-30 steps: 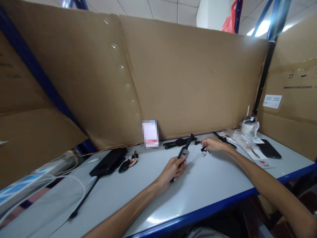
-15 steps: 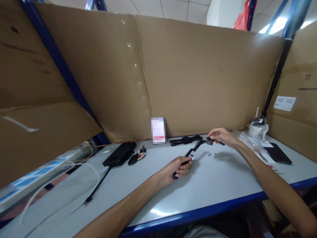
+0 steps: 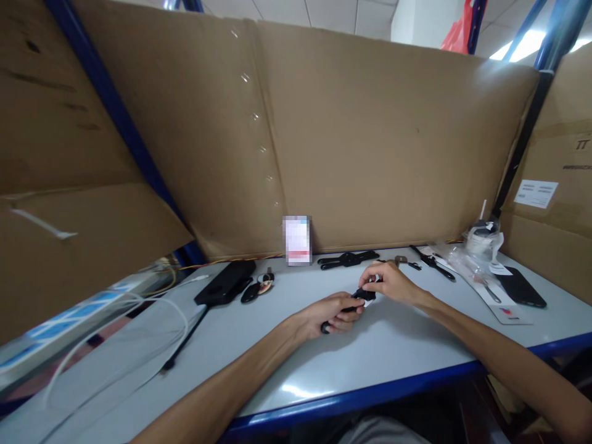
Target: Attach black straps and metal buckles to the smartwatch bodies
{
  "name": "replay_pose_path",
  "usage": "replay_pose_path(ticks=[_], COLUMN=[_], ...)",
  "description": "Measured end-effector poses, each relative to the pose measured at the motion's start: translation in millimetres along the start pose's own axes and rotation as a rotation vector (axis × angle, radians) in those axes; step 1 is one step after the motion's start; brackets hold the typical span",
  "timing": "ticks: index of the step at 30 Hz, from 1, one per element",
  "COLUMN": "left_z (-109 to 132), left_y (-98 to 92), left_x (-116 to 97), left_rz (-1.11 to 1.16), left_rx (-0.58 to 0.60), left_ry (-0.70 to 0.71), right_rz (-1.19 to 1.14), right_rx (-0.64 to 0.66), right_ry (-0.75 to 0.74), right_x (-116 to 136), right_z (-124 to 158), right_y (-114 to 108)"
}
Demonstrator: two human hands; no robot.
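My left hand [image 3: 337,314] is wrapped round a black rod-like tool [image 3: 326,327], whose rounded lower end sticks out below the fingers. Over its upper end, my right hand [image 3: 383,282] pinches a small black part [image 3: 369,295] against the tool. The two hands are close together above the table. Behind them lie flat black arms [image 3: 349,259] crossed on the tabletop. Small metal and black pieces [image 3: 401,260] sit just beyond my right hand, and a black handled tool [image 3: 433,263] lies farther right.
At the left are a black box-like device [image 3: 226,283], keys [image 3: 258,287], white cables and a power strip [image 3: 60,327]. A blurred upright screen [image 3: 297,240] leans on the cardboard [image 3: 370,148]. A black phone [image 3: 522,287] and a plastic-wrapped cup [image 3: 481,240] are at right.
My right hand has moved left and down from the small pieces at the back to the tool in my left hand, bringing a small black part. The view has shifted slightly.
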State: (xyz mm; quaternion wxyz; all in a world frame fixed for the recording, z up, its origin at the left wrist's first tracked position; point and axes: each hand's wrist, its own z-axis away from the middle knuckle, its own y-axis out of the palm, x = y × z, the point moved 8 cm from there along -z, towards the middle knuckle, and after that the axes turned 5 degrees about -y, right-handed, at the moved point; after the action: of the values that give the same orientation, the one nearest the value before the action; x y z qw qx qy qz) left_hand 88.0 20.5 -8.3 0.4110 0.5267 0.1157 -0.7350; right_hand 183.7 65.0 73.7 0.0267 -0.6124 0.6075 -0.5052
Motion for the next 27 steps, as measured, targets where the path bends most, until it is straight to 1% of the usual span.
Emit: replay_pose_path(ticks=[4, 7, 10, 12, 14, 16, 17, 19, 20, 22, 24, 25, 27], left_z=[0, 0, 1, 2, 2, 3, 3, 3, 2, 1, 1, 2, 3], left_y=[-2.4, -2.0, -1.3, -0.1, -0.7, -3.6, -4.9, -7.6, -9.0, -12.4, -14.2, -14.3, -12.6], left_x=[0, 0, -1, -2, -4, -6, -6, -6, -6, -6, -8, -10, -12], left_rz=[0.023, 0.048, 0.040, 0.028, 0.024, 0.025, 0.027, 0.038, 0.043, 0.036, -0.002, -0.027, -0.071], left_rx=[0.007, 0.018, -0.024, -0.075, -0.162, -0.269, -0.312, -0.366, -0.382, -0.411, -0.432, -0.440, -0.446], left_ry=[0.010, 0.017, 0.039, 0.075, 0.140, 0.214, 0.243, 0.285, 0.298, 0.331, 0.367, 0.386, 0.418], right_rz=[0.131, 0.266, 0.358, 0.407, 0.440, 0.420, 0.395, 0.350, 0.333, 0.278, 0.145, 0.060, -0.099], right_rx=[0.010, 0.004, 0.000, -0.072, -0.213, -0.340, -0.363, -0.332, -0.283, -0.147, -0.016, 0.032, 0.073], right_ry=[-0.081, -0.109, -0.132, -0.157, -0.177, -0.146, -0.103, 0.015, 0.075, 0.157, 0.201, 0.218, 0.251], right_x=[7, 7, 7, 11, 18, 21, 19, 10, 4, -8, -19, -23, -29], right_z=[1, 2, 3, 4, 7, 10, 11, 12, 12, 12, 12, 13, 14], right_y=[4, 7, 9, 3, -11, -26, -32, -35, -32, -20, -2, 6, 18])
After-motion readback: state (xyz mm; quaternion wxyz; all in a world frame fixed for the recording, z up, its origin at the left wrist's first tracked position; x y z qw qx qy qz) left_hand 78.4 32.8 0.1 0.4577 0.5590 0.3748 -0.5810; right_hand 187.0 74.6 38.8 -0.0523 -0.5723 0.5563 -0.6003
